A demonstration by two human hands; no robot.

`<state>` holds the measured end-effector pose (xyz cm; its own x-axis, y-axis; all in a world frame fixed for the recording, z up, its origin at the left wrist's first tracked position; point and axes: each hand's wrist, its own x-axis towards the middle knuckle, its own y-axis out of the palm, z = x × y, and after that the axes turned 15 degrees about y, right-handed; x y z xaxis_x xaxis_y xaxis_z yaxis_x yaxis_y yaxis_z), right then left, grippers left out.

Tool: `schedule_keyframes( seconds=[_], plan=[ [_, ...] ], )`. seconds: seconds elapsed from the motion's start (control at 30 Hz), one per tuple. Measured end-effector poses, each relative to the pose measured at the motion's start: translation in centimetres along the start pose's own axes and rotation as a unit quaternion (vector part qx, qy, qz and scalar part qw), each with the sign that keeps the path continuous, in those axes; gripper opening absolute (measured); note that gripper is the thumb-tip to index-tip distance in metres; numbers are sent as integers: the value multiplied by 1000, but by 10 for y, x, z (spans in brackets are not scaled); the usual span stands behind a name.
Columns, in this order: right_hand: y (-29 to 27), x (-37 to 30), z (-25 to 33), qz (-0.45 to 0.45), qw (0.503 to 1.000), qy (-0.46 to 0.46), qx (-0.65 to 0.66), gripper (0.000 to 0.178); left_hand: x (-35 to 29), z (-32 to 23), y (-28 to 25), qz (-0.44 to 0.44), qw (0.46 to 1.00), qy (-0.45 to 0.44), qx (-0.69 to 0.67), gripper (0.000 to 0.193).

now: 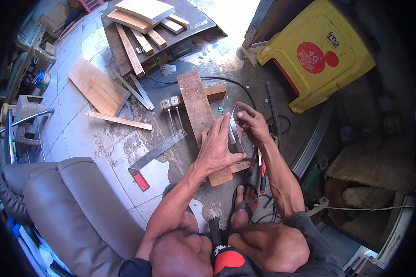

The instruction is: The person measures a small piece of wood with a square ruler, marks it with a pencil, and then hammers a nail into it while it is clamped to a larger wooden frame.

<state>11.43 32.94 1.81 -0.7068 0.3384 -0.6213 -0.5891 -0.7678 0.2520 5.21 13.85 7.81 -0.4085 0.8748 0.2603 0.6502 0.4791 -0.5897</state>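
My left hand (pixel 216 147) reaches over a long reddish-brown wooden board (pixel 195 99). Its fingers extend along a thin, flat metal piece (pixel 233 131), and the thumb sits by the lower end, bracing the piece between them. At the upper end of that piece, my right hand (pixel 253 123) is closed in a pinch. A thin pale line shows by its fingertips, too small to name. The board rests across a wooden crosspiece (pixel 216 93) with metal fittings and two rods. Under its near end is another wooden block (pixel 241 165).
A metal square with a red-marked end (pixel 140 180) lies left of the board. Wood offcuts (pixel 99 87) spread beyond it, and more planks (pixel 143 11) sit on a dark low table. A yellow plastic stool (pixel 319 55) stands far right; a brown cushioned seat (pixel 78 203) is at left. Cables (pixel 245 90) cross the floor.
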Motion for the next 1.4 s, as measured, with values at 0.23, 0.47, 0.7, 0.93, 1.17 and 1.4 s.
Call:
schedule_keyframes(
  seconds=[0.23, 0.47, 0.7, 0.93, 1.17, 1.4],
  plan=[
    [-11, -60, 4, -46, 973, -106, -202, 28, 2, 1, 2, -6, 1000, 5, -4, 124],
    [-17, -102, -29, -73, 945, -206, -244, 22, 1, 3, 2, -17, 1000, 13, -19, 122],
    [-18, -112, -44, -107, 939, -209, -250, 24, 3, 2, 2, -22, 1000, 11, -17, 121],
    [-1, -86, -6, -130, 940, -194, -250, 21, 4, 4, 0, -18, 999, -4, -31, 123],
    [12, -65, 22, -123, 954, -135, -238, 22, 5, 4, -1, -30, 999, 16, -21, 121],
    [11, -37, 34, -117, 944, -89, -295, 31, 4, 9, 0, -16, 998, -4, -58, 126]
  ],
)
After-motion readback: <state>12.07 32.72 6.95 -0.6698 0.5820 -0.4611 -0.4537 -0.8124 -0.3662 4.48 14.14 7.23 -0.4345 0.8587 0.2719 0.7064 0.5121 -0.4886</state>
